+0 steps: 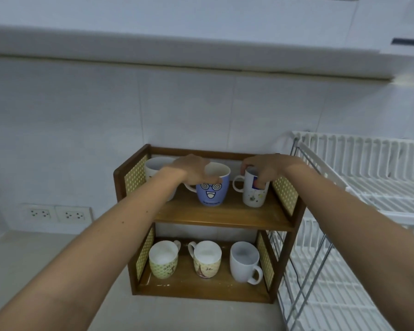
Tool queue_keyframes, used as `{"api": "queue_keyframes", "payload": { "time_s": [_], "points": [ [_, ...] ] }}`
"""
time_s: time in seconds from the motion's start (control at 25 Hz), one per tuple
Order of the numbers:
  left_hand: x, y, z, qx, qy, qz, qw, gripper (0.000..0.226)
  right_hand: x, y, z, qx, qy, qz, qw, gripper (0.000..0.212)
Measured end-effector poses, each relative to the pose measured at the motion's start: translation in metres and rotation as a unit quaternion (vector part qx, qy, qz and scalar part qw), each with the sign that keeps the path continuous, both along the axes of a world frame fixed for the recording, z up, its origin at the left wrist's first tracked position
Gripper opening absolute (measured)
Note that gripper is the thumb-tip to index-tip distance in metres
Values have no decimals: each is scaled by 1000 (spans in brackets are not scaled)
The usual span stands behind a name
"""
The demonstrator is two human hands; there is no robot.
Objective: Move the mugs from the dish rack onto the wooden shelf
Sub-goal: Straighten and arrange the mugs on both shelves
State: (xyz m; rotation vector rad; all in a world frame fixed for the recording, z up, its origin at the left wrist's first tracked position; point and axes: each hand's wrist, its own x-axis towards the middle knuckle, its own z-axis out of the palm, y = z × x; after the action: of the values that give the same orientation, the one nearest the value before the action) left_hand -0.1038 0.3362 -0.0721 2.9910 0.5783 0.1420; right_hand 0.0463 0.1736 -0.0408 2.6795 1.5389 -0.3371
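Task judged near complete. Six mugs on wooden shelf: three on lower tier, three on upper. Left hand closed around blue mug at rim, upper tier centre. Right hand gripping white mug by rim, upper tier right. Dish rack showing no mugs in visible part. Remaining: release of both. Pale surface, tiled wall, two sockets at left.
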Motion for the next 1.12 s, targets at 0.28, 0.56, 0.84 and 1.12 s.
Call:
{"api": "queue_keyframes", "payload": {
  "time_s": [0.28, 0.56, 0.84, 1.12],
  "points": [
    [-7, -5, -10, 15, 2, 0, 1000, 83, -17, -7, -11, 39, -25, -11, 999, 63],
    [-99, -27, -111, 192, -280, -369, 865, 20, -108, -62, -116, 500, -193, 162, 828, 16],
    [-99, 18, -188, 94, 182, -121, 971, 77, -97, -18, -215, 102, -95, 140, 980, 33],
    [-64, 27, -200, 45, 319, -42, 946, 69, -78, 49, -243, -67, -38, 14, 997, 88]
  ]
}}
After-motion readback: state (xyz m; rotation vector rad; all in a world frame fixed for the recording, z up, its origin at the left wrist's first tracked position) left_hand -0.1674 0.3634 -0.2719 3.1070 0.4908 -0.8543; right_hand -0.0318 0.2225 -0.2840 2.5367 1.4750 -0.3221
